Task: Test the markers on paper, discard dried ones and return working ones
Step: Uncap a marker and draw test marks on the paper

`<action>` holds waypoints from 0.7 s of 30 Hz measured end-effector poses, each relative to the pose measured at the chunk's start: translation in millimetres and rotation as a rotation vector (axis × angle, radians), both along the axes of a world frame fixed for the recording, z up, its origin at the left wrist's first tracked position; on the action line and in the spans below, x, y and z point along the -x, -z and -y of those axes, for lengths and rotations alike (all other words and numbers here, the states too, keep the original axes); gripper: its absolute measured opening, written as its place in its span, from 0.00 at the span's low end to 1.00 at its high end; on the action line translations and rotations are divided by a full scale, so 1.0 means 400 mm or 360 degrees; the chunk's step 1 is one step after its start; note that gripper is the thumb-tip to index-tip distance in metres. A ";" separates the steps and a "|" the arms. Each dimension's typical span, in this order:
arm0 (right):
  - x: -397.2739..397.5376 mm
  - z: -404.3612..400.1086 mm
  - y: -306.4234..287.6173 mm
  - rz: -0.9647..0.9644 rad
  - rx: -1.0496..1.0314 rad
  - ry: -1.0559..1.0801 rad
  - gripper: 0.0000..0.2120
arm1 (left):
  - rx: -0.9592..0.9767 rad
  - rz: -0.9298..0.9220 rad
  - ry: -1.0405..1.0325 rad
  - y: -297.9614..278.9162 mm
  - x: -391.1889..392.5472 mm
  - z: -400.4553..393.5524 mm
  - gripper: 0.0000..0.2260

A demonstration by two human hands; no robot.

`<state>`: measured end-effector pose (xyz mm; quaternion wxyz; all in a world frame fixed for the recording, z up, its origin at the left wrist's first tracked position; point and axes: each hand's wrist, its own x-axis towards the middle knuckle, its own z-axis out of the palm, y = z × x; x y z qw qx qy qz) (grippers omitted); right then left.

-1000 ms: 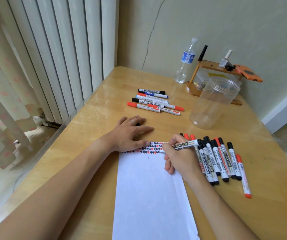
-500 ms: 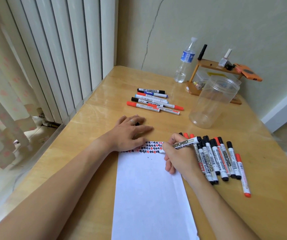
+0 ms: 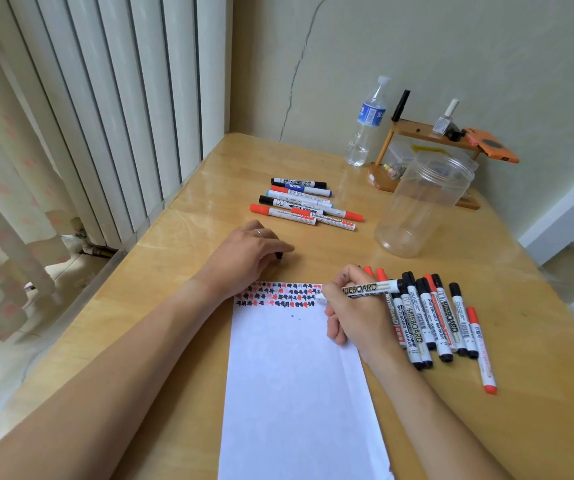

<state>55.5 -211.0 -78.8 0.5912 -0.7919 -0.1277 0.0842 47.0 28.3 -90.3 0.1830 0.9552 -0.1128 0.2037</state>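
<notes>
The right hand holds a whiteboard marker in its grip, tip on the paper's scribbled top edge. The left hand, fingers curled over something dark, rests just beyond the paper. A marker pile lies beside the right hand; a smaller group and clear jar sit farther back on the table.

Landmark: the jar. Left of it, a marker group blocks the table. Just in front of it, a marker row fills the surface. Behind it stand a bottle and rack. Bare wood lies between jar and marker group.
</notes>
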 end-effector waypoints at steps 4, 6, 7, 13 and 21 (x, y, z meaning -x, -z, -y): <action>0.002 0.004 -0.005 0.0122 -0.0110 -0.0130 0.07 | 0.0184 0.0032 0.0053 -0.009 0.010 0.015 0.23; 0.005 0.004 -0.014 0.0190 -0.0174 -0.0241 0.05 | 0.0270 0.0035 0.0120 -0.013 0.017 0.027 0.24; 0.007 0.003 -0.017 0.0203 -0.0207 -0.0280 0.05 | 0.0303 0.0033 0.0155 -0.016 0.020 0.033 0.24; 0.014 -0.001 -0.015 0.0176 -0.0191 -0.0294 0.04 | 0.0347 0.0005 0.0288 -0.025 0.030 0.053 0.23; 0.008 0.002 -0.013 0.0155 -0.0136 -0.0209 0.04 | 0.0344 0.0052 0.0370 -0.029 0.038 0.059 0.22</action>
